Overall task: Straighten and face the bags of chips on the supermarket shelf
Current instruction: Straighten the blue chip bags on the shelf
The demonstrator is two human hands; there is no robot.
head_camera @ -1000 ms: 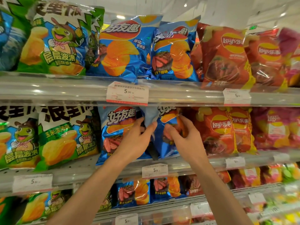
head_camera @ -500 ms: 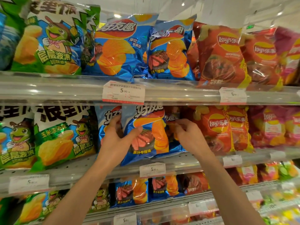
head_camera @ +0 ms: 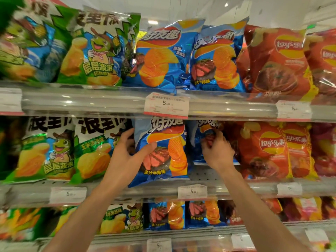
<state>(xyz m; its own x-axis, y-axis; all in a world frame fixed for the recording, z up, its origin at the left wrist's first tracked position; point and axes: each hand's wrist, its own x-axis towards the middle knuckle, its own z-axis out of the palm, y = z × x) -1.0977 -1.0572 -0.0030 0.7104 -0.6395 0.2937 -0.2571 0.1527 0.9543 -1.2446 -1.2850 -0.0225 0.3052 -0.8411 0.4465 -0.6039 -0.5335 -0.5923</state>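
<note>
On the middle shelf (head_camera: 209, 175) a blue chip bag (head_camera: 163, 151) with orange ridged chips and a steak picture stands upright, front facing me. My left hand (head_camera: 127, 157) grips its left edge, thumb across the front. To its right a second blue bag (head_camera: 198, 142) sits further back, partly hidden. My right hand (head_camera: 216, 151) is closed on the front of that second bag. Green frog-mascot bags (head_camera: 60, 151) fill the shelf to the left, red Lay's bags (head_camera: 263, 151) to the right.
The top shelf carries green bags (head_camera: 91, 51), two blue bags (head_camera: 190, 55) and red bags (head_camera: 278, 60). The lower shelf holds smaller bags (head_camera: 167, 215). Price tags (head_camera: 166, 105) hang on clear shelf rails. A patch of bare perforated shelf shows under my right wrist.
The front blue bag has shifted left and stands straighter, my left hand staying on its left edge. My right hand has gone lower and further back onto the second blue bag.
</note>
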